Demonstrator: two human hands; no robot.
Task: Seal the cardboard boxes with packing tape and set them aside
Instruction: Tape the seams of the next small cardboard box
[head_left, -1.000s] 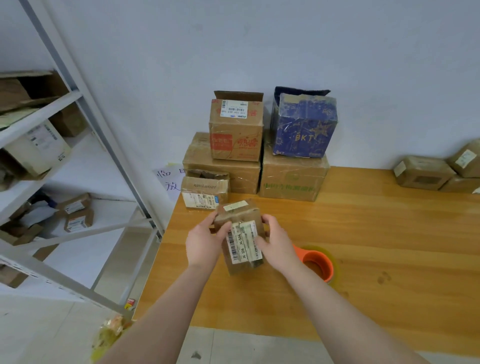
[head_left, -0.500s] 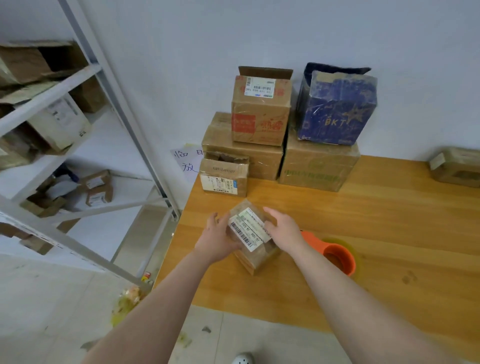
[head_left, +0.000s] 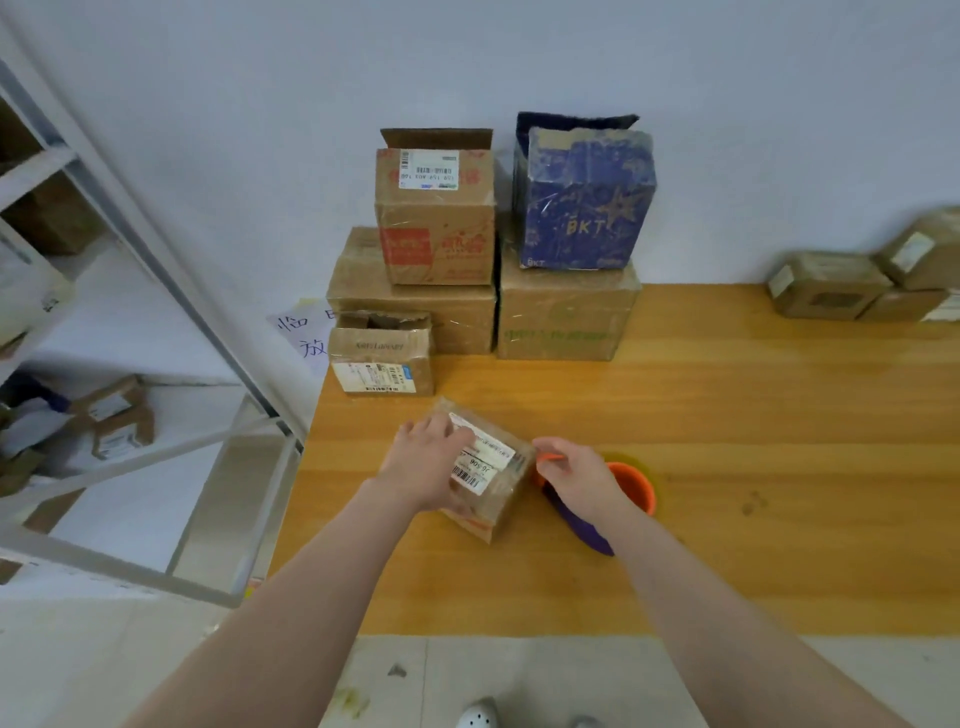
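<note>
On the tabletop (head_left: 779, 415), the left hand (head_left: 423, 470) grips the small labelled box (head_left: 506, 493) with curled fingers, while the fingers of the right hand (head_left: 576, 480) seem curled round the tape dispenser (head_left: 638, 488) just beside it.

Soft, even indoor light with faint shadows; wide-angle bending at the edges, slight blur throughout.
</note>
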